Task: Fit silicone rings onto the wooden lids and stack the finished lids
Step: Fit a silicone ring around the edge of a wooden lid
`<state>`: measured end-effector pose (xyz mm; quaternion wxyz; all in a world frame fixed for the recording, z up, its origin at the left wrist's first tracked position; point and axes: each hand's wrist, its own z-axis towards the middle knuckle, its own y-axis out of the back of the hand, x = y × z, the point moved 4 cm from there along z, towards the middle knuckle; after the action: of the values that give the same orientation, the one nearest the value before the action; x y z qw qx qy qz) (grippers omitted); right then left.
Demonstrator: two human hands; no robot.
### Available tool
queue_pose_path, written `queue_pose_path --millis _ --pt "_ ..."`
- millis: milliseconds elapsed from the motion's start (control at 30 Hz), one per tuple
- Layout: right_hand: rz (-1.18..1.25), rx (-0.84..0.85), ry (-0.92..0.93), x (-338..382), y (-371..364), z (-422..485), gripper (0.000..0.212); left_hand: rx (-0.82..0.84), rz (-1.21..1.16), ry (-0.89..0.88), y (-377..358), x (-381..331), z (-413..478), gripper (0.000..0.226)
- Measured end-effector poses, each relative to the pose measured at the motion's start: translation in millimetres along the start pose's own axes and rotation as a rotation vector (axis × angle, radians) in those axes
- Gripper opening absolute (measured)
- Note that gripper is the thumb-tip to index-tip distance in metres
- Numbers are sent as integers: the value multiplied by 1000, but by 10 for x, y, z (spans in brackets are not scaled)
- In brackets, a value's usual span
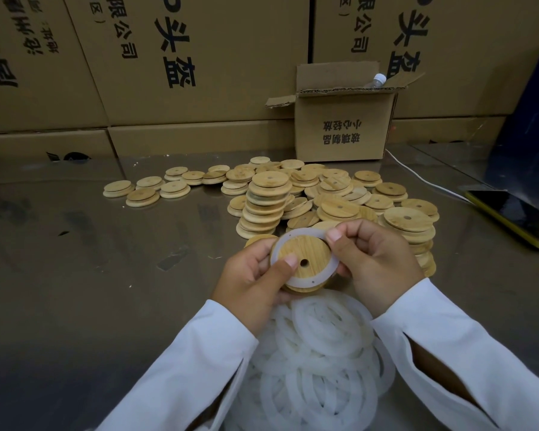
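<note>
A round wooden lid (pixel 311 251) with a centre hole is held above the table, and a white silicone ring (pixel 302 280) lies around its inner step. My left hand (pixel 251 275) grips the lid from the left, thumb pressing its face near the hole. My right hand (pixel 374 259) pinches the ring's upper right edge. A pile of several loose white rings (pixel 321 353) lies under my wrists. A tall stack of lids (pixel 265 203) stands just beyond, with a second stack (pixel 413 228) to the right among many scattered lids (pixel 333 185).
Several lids lie in small pairs at the left (pixel 143 189). An open small cardboard box (pixel 343 119) with a bottle stands at the back, in front of large cartons (pixel 175 57). A phone (pixel 517 216) with a white cable lies at the right on the metal table (pixel 91 275).
</note>
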<state>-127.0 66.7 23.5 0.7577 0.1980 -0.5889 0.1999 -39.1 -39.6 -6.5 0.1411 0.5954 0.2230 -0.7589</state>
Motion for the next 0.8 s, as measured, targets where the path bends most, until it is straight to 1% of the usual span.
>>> queue_pose_path --millis 233,400,500,633,733,800 --pt "15 2 -4 13 -3 -17 14 -43 -41 -17 -1 -35 -13 19" --pt "26 0 42 67 -25 -30 15 -35 -125 -44 -10 -81 -16 22" --pt "37 8 46 82 -25 -38 12 -39 -199 -38 -31 -66 -24 30" --pt "100 -10 -14 57 22 -35 9 -43 -183 -16 -47 -22 -26 37" --pt "122 -46 -19 28 18 -55 3 -80 -231 4 -55 -9 -14 33" --pt "122 -50 -4 15 -29 -90 6 -132 -279 8 -27 -7 -1 24"
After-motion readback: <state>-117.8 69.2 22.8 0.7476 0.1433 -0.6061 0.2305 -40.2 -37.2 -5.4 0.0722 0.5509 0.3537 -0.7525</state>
